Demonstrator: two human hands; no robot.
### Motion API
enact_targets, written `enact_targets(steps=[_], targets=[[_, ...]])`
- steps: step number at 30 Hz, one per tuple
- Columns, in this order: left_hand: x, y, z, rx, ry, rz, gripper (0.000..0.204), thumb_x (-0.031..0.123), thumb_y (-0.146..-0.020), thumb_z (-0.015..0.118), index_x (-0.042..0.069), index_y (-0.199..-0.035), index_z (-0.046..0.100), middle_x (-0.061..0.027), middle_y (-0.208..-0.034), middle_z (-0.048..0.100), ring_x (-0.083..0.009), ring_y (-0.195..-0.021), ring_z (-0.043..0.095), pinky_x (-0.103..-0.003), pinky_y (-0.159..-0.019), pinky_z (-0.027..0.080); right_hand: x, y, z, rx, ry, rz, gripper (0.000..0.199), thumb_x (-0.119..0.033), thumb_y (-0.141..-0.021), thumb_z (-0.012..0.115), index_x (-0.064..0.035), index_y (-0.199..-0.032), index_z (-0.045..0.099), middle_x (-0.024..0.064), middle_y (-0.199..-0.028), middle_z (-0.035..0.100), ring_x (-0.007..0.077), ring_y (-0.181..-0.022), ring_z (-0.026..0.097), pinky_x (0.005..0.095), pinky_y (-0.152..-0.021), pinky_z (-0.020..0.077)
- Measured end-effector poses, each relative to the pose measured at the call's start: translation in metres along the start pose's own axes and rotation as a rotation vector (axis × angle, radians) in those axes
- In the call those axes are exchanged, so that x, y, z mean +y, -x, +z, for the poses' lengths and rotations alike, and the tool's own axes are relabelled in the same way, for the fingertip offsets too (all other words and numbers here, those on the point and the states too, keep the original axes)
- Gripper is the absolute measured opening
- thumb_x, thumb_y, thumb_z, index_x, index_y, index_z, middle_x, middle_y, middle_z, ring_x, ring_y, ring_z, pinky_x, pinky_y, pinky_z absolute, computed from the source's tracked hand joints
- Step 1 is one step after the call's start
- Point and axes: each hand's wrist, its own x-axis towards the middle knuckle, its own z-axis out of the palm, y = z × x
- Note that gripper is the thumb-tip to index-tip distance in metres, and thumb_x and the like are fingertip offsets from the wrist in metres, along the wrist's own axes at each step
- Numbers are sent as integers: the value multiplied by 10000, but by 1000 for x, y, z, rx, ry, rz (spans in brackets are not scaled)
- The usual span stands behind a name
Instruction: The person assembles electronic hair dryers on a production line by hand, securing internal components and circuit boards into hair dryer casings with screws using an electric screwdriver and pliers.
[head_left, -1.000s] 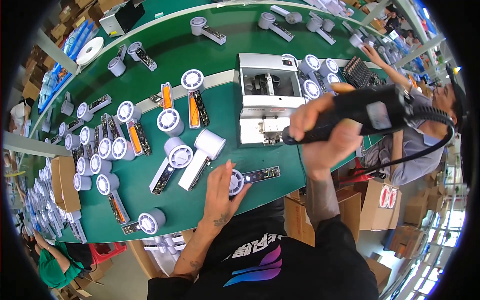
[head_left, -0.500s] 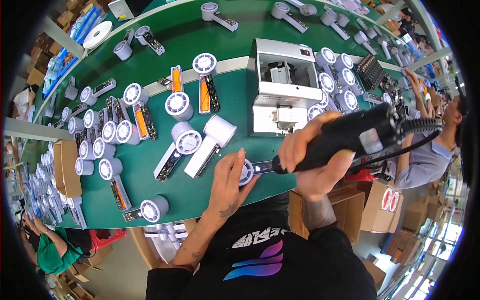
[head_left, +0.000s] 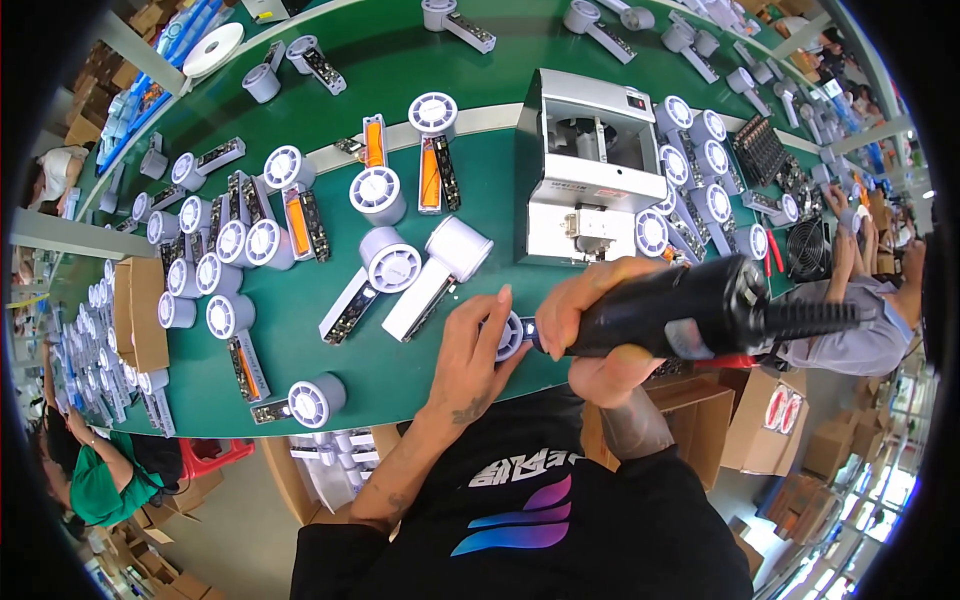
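Note:
My left hand [head_left: 466, 362] is curled round the pale lilac round head of a handheld fan [head_left: 509, 338] at the table's near edge, the thumb underneath it. My right hand [head_left: 604, 374] grips a black electric screwdriver [head_left: 640, 318], which lies almost level with its cord end to the right. Its front end is over the fan's handle, close to the fan head. My fingers and the tool hide the tip and most of the handle. Just beyond my left hand lie two more fans, one with its circuit board [head_left: 350, 308] exposed and one with a white handle [head_left: 418, 300].
A silver machine [head_left: 590, 170] stands beyond my right hand. Several opened fans [head_left: 268, 243] with boards and orange parts crowd the left of the green table [head_left: 480, 385]. Fans and a dark rack [head_left: 765, 150] fill the right. Cardboard boxes [head_left: 690, 420] stand below. Co-workers sit at both sides.
The screwdriver and my right hand have shifted left, closer to the fan head, covering more of the handle. The tool lies more level. The whole view has shifted slightly.

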Motion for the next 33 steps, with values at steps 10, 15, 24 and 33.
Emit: enact_targets(steps=[10,15,24,33], targets=[[25,-11,-18,-201,-194,-22,529,78,-789,741,97,-1299,604,-162,-1163,537,-341,-1052,549,-418,-894,487,5,18,-14,-222,-76,-125,632,-544,-841,743,-52,-1132,475,97,-705,540,199,-516,505,325,-450,405],[55,-20,-89,-325,-177,-40,474,125,-769,795,102,-1222,656,-162,-1157,534,-346,-1053,549,-405,-875,491,-57,27,-39,107,-608,-321,531,-578,-958,551,-84,-1039,374,91,-600,499,194,-382,458,294,-335,413],[-79,-221,-148,-64,-673,252,312,178,-856,722,58,-1131,636,-173,-1132,548,-368,-1072,511,-456,-927,439,30,73,-88,304,-514,373,601,-669,-990,342,-119,-1188,477,13,-601,402,150,-408,393,313,-398,353],[-217,-258,-112,-339,-785,206,300,253,-915,658,118,-1183,655,-105,-1172,590,-302,-1167,501,-447,-919,429,51,91,-93,274,-419,369,615,-673,-990,328,-130,-1232,485,23,-599,381,163,-400,381,321,-385,354]])
